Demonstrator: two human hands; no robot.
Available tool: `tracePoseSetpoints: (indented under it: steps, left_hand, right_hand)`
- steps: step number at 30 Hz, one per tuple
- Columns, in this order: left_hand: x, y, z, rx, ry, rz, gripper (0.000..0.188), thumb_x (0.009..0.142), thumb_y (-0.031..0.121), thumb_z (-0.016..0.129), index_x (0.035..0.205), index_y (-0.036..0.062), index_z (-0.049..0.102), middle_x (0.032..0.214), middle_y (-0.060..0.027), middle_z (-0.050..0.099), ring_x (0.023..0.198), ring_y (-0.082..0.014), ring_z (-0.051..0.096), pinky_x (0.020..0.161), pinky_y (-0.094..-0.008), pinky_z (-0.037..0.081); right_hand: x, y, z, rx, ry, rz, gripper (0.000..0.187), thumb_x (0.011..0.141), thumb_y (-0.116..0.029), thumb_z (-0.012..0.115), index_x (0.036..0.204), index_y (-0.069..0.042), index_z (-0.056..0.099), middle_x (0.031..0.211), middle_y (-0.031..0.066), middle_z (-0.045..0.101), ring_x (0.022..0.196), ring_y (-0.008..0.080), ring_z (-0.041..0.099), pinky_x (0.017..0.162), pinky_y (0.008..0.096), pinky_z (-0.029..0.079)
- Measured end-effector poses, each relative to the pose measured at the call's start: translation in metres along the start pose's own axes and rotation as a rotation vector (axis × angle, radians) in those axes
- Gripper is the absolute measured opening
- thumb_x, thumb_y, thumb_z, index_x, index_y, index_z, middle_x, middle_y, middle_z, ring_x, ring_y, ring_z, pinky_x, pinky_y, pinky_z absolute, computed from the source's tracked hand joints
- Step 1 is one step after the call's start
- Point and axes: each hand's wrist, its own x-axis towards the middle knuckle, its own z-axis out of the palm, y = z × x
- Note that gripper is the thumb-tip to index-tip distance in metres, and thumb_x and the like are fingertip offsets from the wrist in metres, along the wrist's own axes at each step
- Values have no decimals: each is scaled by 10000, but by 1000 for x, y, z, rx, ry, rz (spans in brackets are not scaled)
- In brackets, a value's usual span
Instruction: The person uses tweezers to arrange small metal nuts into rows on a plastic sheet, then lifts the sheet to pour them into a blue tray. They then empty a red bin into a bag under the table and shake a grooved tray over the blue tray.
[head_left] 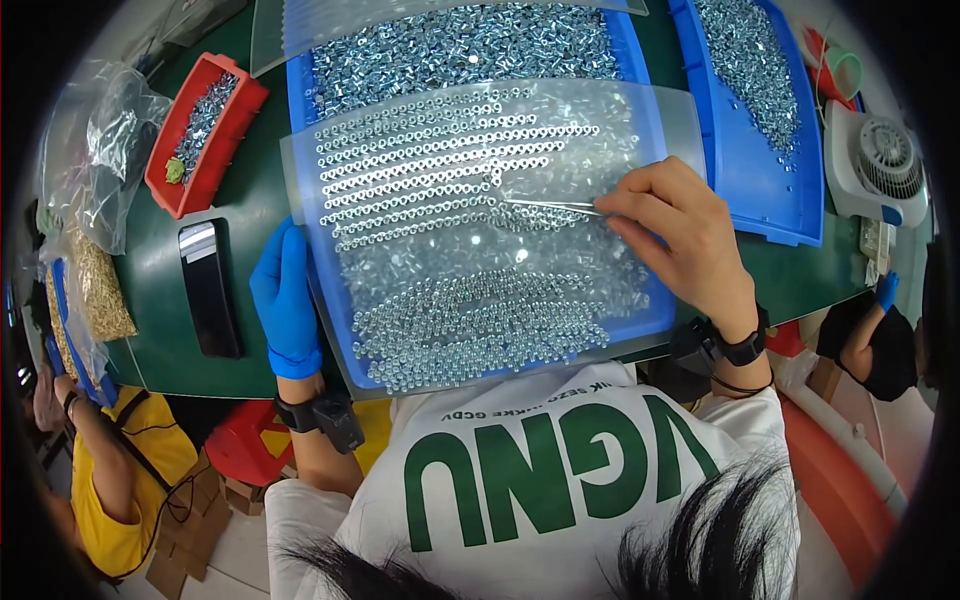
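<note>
In my bare right hand [685, 230], thumb and fingers pinch a pair of thin metal tweezers [555, 204]. The tips point left, at small shiny metal rings lying on a clear plastic sheet [430, 255]. Several neat rows of rings [420, 170] run across its upper left part. A loose cluster of rings [480, 335] covers the near part, toward my body. Under the sheet is a blue tray [655, 318]. My left hand [285, 295], in a blue glove, rests along the tray's left edge with its fingers stretched out. Its thumb is hard to make out.
Behind the sheet, a blue tray [633, 60] holds many loose metal parts. Another blue tray [765, 205] and a white fan [885, 160] stand right. At left are a red bin [165, 190], a black phone [208, 290] and plastic bags [90, 160]. Other people sit at both sides.
</note>
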Motion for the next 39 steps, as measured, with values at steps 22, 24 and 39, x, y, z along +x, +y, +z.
tracePoseSetpoints:
  steps: [22,24,39]
  left_hand:
    - [1,1,0,-9,22,-9,311,921,176,472,1138,-34,549,992,-50,600,852,-90,537,752,-226,443]
    - [1,1,1,-8,26,-4,312,920,176,473,1137,-35,549,994,-51,600,854,-91,538,752,-227,444]
    - [5,-2,3,6,13,47,314,917,183,482,1138,-29,552,984,-45,600,847,-89,532,744,-227,440]
  right_hand:
    - [-17,2,-7,66,-67,14,256,621,-33,696,868,-38,626,812,74,539,719,233,523,607,313,430]
    - [-18,2,-5,71,-51,26,246,627,-28,692,864,-37,625,808,75,539,724,235,527,605,314,430]
    - [-24,4,0,128,30,3,202,667,14,656,860,-22,612,815,74,545,700,209,542,579,288,435]
